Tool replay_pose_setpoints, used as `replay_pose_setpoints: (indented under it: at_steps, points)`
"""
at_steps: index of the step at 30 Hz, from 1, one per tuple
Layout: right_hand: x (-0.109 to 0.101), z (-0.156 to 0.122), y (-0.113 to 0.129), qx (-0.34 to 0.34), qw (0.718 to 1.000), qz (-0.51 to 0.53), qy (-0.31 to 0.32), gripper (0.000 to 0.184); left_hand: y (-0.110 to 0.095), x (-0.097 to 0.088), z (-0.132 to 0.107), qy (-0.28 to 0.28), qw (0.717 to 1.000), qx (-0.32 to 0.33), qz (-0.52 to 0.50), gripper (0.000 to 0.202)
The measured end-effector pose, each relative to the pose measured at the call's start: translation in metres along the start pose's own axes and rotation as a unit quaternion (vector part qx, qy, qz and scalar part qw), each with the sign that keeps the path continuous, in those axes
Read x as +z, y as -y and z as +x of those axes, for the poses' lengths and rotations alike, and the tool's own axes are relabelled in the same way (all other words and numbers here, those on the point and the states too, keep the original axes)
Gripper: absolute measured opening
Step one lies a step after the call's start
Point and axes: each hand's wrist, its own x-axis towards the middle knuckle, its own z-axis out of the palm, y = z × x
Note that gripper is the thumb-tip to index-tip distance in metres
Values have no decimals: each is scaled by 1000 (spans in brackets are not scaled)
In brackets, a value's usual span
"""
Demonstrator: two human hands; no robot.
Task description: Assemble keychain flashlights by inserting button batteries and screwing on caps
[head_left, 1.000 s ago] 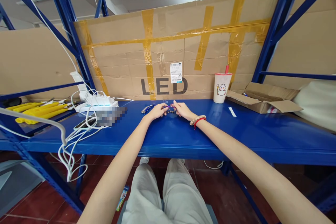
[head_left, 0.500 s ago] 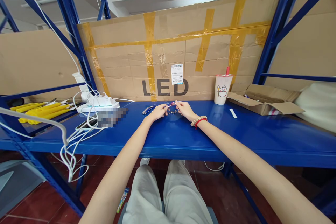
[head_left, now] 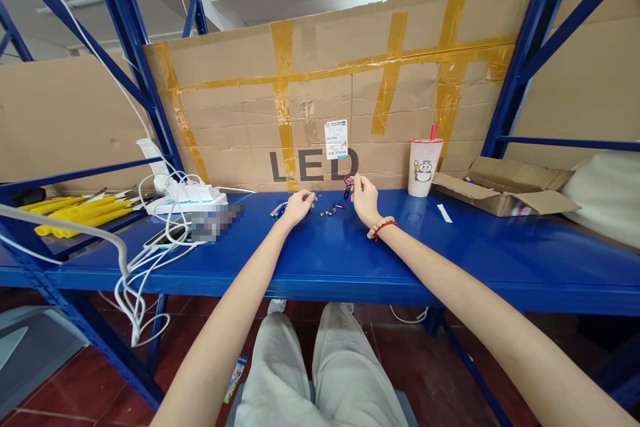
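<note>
My right hand (head_left: 366, 201) is raised a little above the blue shelf top, its fingertips pinching a small purple keychain (head_left: 347, 185) with a ring and a short tube hanging down. To its left, my left hand (head_left: 299, 208) rests low with thumb and fingers drawn together; I cannot make out whether anything is between them. On the surface between the hands lie a small purple tube (head_left: 341, 206) and several little silvery round pieces (head_left: 329, 213). A blue and silver object (head_left: 278, 211) lies just left of my left hand, partly hidden by it.
A white cup (head_left: 424, 170) with a red straw stands at the back right, beside an open cardboard box (head_left: 503, 195) and a paper strip (head_left: 444, 214). Tangled white cables (head_left: 173, 233), a power strip (head_left: 193, 199) and yellow-handled tools (head_left: 85, 213) lie left. Cardboard (head_left: 240, 127) closes the back.
My hands have moved apart. My right hand has lifted the purple keychain up and right; my left hand has drawn slightly left. The purple tube and silvery pieces now show clearly between them.
</note>
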Motion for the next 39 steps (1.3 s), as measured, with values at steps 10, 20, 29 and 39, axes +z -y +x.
replay_pose_setpoints:
  at_steps: [10,20,29,39]
  points:
    - [4,-7,14,62,992,105,-9,47,-4,-7,3,-159,982,-59,-80,21]
    - [14,-14,17,64,965,199,158,48,-11,6,-7,127,983,50,-121,39]
    - [10,-13,13,3,978,93,185,36,-11,5,-5,153,966,-27,-205,30]
    - [6,-18,20,-131,956,-101,241,28,-4,8,-3,103,980,-32,-165,35]
